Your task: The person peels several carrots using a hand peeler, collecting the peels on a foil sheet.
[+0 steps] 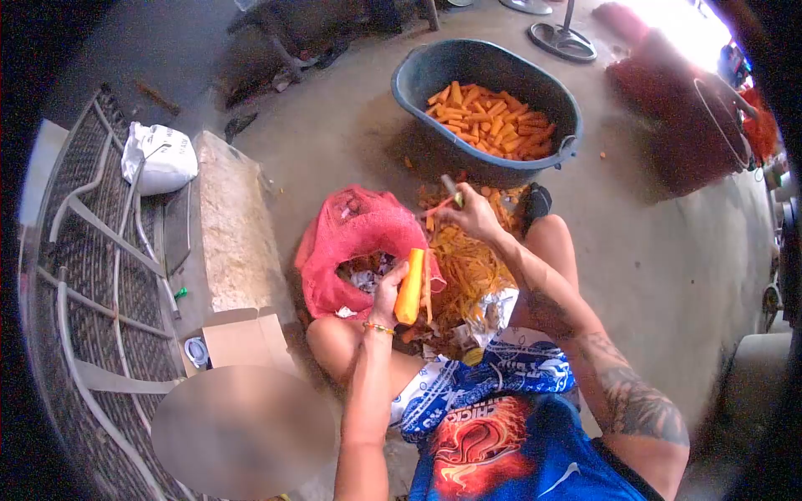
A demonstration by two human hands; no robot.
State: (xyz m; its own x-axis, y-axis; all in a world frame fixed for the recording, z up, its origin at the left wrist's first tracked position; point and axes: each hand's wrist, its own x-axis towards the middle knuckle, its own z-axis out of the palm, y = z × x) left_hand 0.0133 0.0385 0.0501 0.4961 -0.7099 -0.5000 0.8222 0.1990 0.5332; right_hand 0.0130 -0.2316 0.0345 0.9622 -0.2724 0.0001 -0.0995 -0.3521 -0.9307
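My left hand point(388, 294) is closed around a peeled carrot point(409, 288), held upright beside the opening of a red mesh sack point(322, 250). A strip of peel hangs along the carrot's right side. My right hand point(478, 215) grips what looks like a peeler point(452, 189), slightly blurred, above and to the right of the carrot and apart from it. Below that hand, a heap of orange peelings point(468, 263) covers the floor between my legs. Crumpled paper shows inside the sack.
A large dark tub point(418, 108) of peeled carrots point(493, 121) stands ahead. To the left are a metal-framed bench point(109, 292), a white sack point(163, 159), a concrete block point(238, 225) and an open cardboard box point(246, 338). A dark red container point(677, 125) stands at the right.
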